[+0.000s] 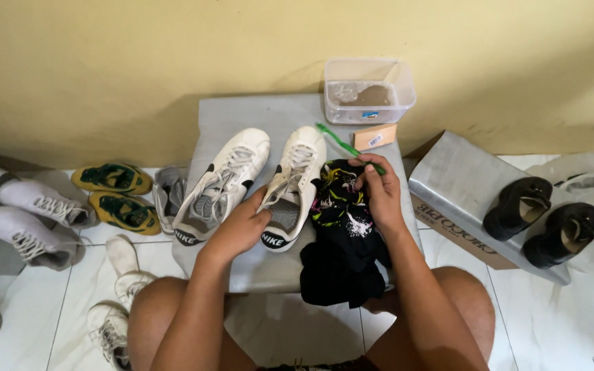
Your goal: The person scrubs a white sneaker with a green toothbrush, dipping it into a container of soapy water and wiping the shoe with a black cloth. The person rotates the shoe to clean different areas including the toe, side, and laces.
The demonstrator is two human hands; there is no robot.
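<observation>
- We are resting the left hand point(242, 227) on the right-hand white sneaker point(293, 182) of a pair, fingers curled over its collar and gripping it; the shoe is lying on the grey bench point(256, 264), toe toward the wall.
- The second white sneaker point(220, 184) is lying just beside it on the left, untouched.
- We are pinching the right hand point(378, 194) around the handle of a green toothbrush point(342, 143), whose brush end is pointing toward the shoe's toe.
- The right hand is sitting on top of a black patterned cloth point(342, 240), which is draping over the bench's front edge.
- A clear plastic tub point(368, 89) holding cloudy water is standing at the back of the bench, with a tan block point(374, 137) just in front of it.
- A pair of black shoes point(541, 220) is resting on a wrapped box point(458, 185) to the right.
- Yellow-green shoes point(115, 192) and more white sneakers point(32, 220) are lying on the tiled floor point(565, 316) to the left.
</observation>
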